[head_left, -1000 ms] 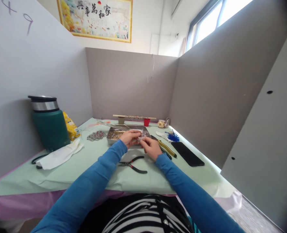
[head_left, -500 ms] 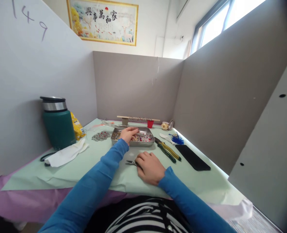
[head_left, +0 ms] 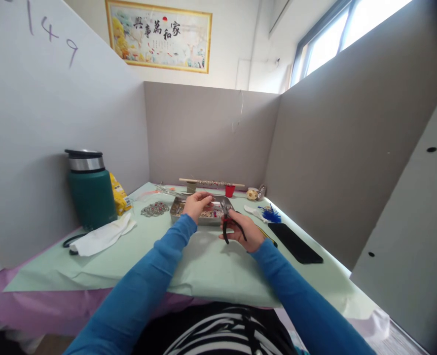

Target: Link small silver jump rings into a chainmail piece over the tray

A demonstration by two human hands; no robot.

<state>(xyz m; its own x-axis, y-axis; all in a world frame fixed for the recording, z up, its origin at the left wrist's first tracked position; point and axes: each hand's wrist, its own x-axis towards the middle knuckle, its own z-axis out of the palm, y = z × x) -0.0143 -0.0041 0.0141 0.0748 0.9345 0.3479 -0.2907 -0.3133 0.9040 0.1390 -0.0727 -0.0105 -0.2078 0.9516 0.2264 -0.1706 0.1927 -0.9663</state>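
Tabletop [head_left: 213, 268], pale green, grey partitions [head_left: 211, 133] around, right hand [head_left: 248, 231] gripping pliers [head_left: 226, 217], left hand [head_left: 196, 204] pinching something indistinct

Beyond the grip stands a grey partition [head_left: 203, 133]; left of it, a pale panel [head_left: 100, 103]; right, a darker partition [head_left: 337, 158]. High behind, a gold-framed picture [head_left: 161, 37] hangs on a white wall [head_left: 231, 44]. A bright window [head_left: 324, 47] sits upper right; a green-covered table [head_left: 214, 276] spreads below.

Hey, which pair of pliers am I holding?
The black-handled pliers, in your right hand. The yellow-handled pair lies partly hidden behind that hand.
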